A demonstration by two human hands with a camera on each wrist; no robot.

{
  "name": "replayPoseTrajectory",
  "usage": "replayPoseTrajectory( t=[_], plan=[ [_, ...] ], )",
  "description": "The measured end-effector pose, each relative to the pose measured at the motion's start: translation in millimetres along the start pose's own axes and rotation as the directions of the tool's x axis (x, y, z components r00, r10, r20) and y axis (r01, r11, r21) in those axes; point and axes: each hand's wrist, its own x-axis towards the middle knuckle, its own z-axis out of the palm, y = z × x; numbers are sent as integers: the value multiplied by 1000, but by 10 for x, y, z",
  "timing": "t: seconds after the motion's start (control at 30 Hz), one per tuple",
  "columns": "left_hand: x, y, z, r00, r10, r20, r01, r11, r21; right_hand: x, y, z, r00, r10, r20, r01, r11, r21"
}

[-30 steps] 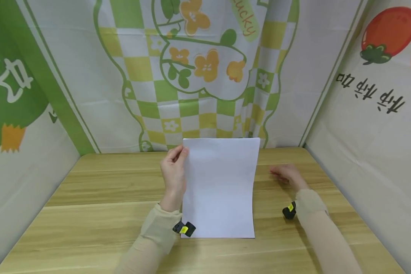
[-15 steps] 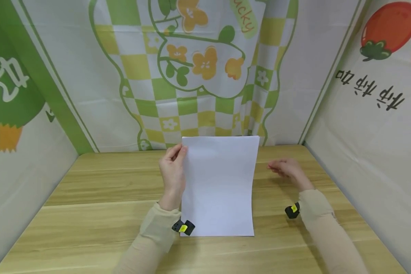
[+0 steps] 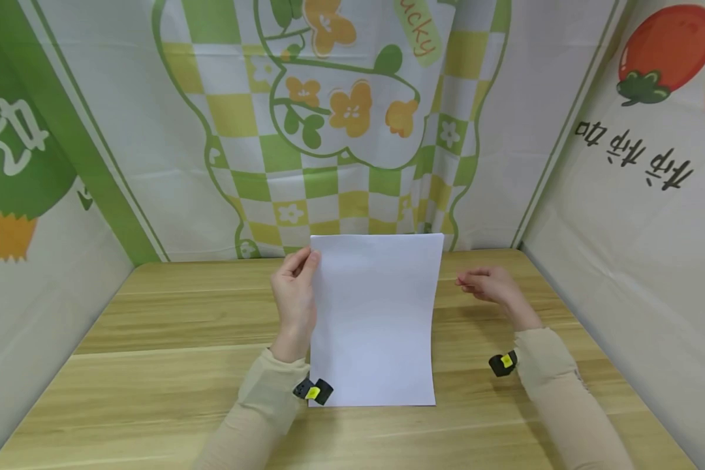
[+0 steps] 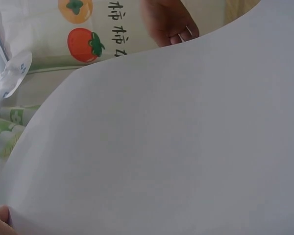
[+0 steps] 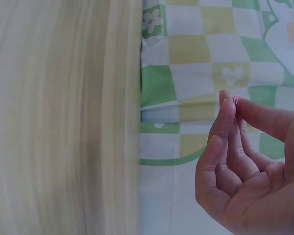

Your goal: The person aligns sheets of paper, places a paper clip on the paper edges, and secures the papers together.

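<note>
A blank white sheet of paper (image 3: 373,320) stands nearly upright over the table, its right side bowed slightly. My left hand (image 3: 294,300) pinches its upper left corner between thumb and fingers. In the left wrist view the sheet fills most of the picture, with a bit of my thumb at the lower left. To the right of the paper and apart from it is my right hand (image 3: 490,286), thumb and fingertips pressed together. Between them shows a tiny pinkish-red thing (image 5: 236,99), too small and covered to tell its kind.
The wood-grain table (image 3: 170,378) reaches back to a green-checked cloth backdrop (image 3: 323,179). White printed cloth walls stand at left and right. A black wrist camera (image 3: 502,363) sits at my right wrist, another at the left.
My right hand has risen a little and its fingertips point more toward the paper's upper right side. The left hand and the sheet stay nearly still; the head view shifted slightly.
</note>
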Motion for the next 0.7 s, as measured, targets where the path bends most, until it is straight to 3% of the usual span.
replayPoseTrajectory(
  t=[0.4, 0.7],
  plan=[
    [3, 2, -8, 1000, 0, -14, 0, 1000, 1, -89, -180, 43, 999, -31, 9, 31, 999, 34],
    [3, 11, -25, 1000, 6, -8, -6, 1000, 14, -181, -333, 59, 997, -67, 24, 62, 987, 148]
  ],
)
